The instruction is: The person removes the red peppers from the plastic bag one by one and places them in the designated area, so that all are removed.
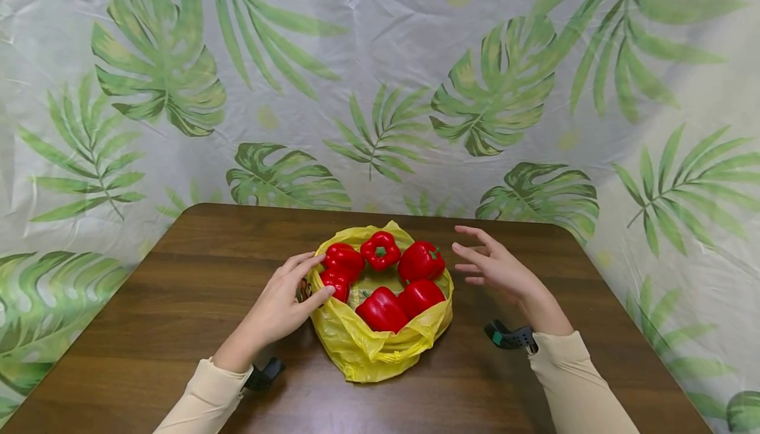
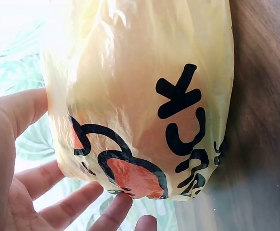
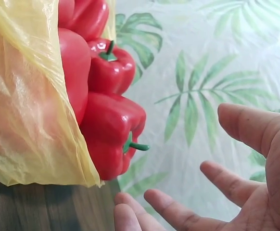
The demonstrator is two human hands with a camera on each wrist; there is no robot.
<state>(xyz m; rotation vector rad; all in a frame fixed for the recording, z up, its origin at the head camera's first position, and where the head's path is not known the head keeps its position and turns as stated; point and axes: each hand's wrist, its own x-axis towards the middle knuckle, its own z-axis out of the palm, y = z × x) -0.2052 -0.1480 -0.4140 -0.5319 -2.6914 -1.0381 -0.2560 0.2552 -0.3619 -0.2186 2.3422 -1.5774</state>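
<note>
A yellow plastic bag (image 1: 380, 348) stands on the table with its mouth spread wide. Several glossy red bell peppers (image 1: 382, 309) sit in a ring inside it, some with green stems. At the bag's left side, my left hand (image 1: 285, 295) rests spread fingers and thumb against the rim. Black lettering and an orange print (image 2: 135, 178) show on that side in the left wrist view. My right hand (image 1: 501, 272) hovers just right of the bag, fingers extended and apart, holding nothing. The pepper (image 3: 113, 134) nearest it pokes above the rim in the right wrist view.
The dark brown wooden table (image 1: 178, 315) has rounded far corners. Behind it hangs a pale curtain (image 1: 392, 38) printed with green leaves. Dark straps (image 1: 510, 336) circle both wrists over cream sleeves (image 1: 576, 381).
</note>
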